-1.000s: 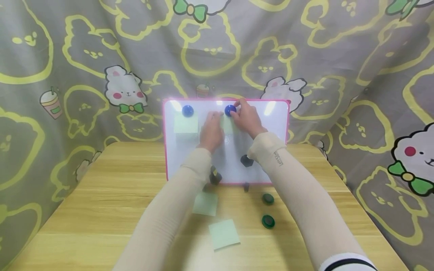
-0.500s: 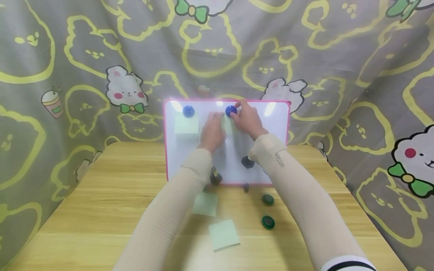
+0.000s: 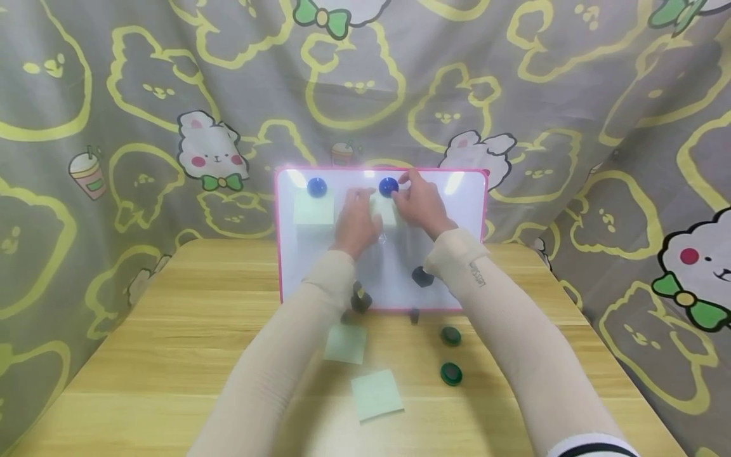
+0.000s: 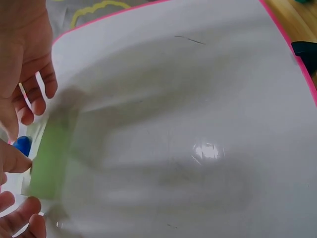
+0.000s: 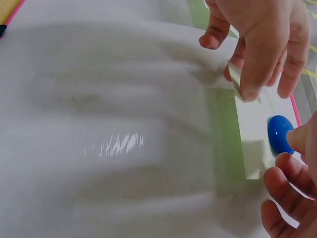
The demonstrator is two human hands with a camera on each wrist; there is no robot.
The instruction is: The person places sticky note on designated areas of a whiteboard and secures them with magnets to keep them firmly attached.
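A white magnetic board [image 3: 308, 260] with a pink frame stands upright on the table. Near its top edge a round blue magnet [image 3: 388, 186] sits over a pale green sticky note [image 3: 385, 212]. My left hand [image 3: 356, 223] is at the note's left side and pinches its edge, which lifts off the board in the right wrist view. To the right of the magnet is my right hand [image 3: 422, 203], its fingers loosely spread and its thumb [image 5: 299, 138] at the magnet's side. Another blue magnet [image 3: 316, 187] sits above a second green note [image 3: 314, 209] on the board's left.
Two green sticky notes [image 3: 345, 343] lie on the wooden table [image 3: 200, 355] before the board. To their right are two green round magnets [image 3: 451, 374]. Dark pieces [image 3: 423, 276] show at the board's lower part. A patterned curtain [image 3: 354, 82] hangs behind.
My right hand has shifted slightly right, its fingers loosening from the blue magnet, which stays in place. More of the note shows beside my left hand, whose fingers have spread a little.
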